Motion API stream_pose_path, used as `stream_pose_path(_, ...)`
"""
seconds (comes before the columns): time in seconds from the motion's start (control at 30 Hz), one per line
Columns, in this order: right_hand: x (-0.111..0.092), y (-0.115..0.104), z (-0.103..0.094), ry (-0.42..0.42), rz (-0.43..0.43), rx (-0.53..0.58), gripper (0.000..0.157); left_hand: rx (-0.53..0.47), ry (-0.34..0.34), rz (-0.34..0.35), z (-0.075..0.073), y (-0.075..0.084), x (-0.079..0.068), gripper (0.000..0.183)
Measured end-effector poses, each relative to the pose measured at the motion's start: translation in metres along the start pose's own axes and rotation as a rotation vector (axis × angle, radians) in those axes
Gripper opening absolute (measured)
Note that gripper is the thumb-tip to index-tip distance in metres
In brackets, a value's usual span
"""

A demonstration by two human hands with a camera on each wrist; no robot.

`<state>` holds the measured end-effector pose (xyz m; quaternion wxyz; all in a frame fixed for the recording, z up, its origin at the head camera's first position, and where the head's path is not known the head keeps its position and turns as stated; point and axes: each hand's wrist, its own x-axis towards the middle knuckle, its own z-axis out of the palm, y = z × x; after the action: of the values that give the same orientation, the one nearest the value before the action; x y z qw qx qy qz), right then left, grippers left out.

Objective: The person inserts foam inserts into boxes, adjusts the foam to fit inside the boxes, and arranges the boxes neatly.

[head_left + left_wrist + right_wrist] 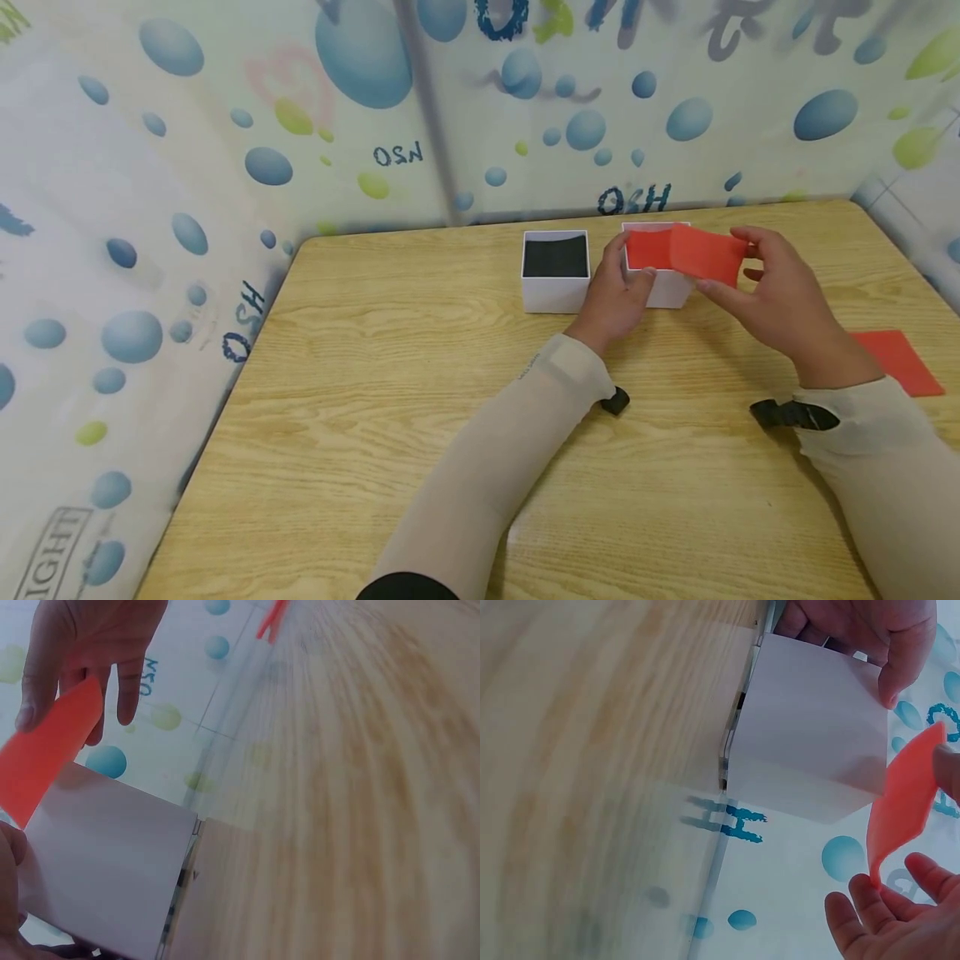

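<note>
My left hand grips the left side of a white open-topped box, its thumb at the front rim. From the right, my right hand holds a thin red sheet by its edge, between thumb and fingers. The sheet is tilted and bent, and its left end overlaps the box opening, where more red shows inside. In the right wrist view, the red sheet stands at the upper edge of the white box. The box's far side is mostly hidden.
Just left of my left hand stands a second white box with black sheets in it. Another red sheet lies on the wooden table, partly behind my right forearm. A patterned wall covering rises behind the table.
</note>
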<state>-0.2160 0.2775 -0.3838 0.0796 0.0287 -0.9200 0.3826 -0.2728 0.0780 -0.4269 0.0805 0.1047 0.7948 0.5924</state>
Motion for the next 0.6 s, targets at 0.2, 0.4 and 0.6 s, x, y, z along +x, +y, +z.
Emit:
stream_pose_path(0.2,0.008,-0.003,0.005,-0.010,-0.014,0.021,0.088,-0.001,0.000,0.003,0.001,-0.001,0.000,0.067)
stream_pose_path(0.4,0.011,-0.008,0.010,-0.025,-0.013,0.031,0.090,0.006,-0.003,0.022,0.001,-0.002,-0.001,0.068)
stream_pose_path(0.6,0.011,-0.011,0.013,-0.021,-0.025,0.036,0.089,0.013,-0.001,0.030,0.000,-0.001,-0.001,0.068)
